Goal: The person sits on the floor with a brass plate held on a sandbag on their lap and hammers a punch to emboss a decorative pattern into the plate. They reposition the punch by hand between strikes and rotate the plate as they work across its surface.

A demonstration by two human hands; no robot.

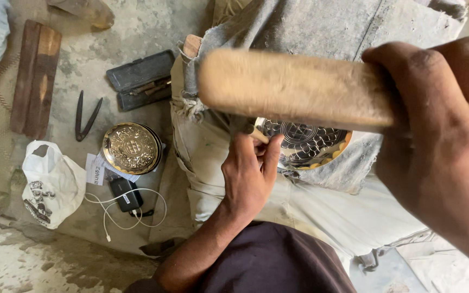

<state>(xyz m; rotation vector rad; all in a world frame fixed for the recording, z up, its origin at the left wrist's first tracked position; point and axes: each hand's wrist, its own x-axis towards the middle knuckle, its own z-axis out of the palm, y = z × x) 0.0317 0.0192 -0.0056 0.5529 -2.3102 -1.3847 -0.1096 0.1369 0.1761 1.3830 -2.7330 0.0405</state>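
My right hand (441, 135) is raised close to the camera, gripping a thick wooden mallet (294, 87) that points left. Below it a round engraved metal plate (305, 144) rests on grey cloth over a work block. My left hand (251, 173) pinches a small chisel-like tool (257, 133) against the plate's left edge. The mallet hides the plate's upper part.
On the floor to the left lie a second engraved brass plate (132, 147), an open dark tool case (141, 79), metal dividers (86, 116), a wooden block (35, 76), a white plastic bag (50, 182) and a small dark device with a white cable (126, 196).
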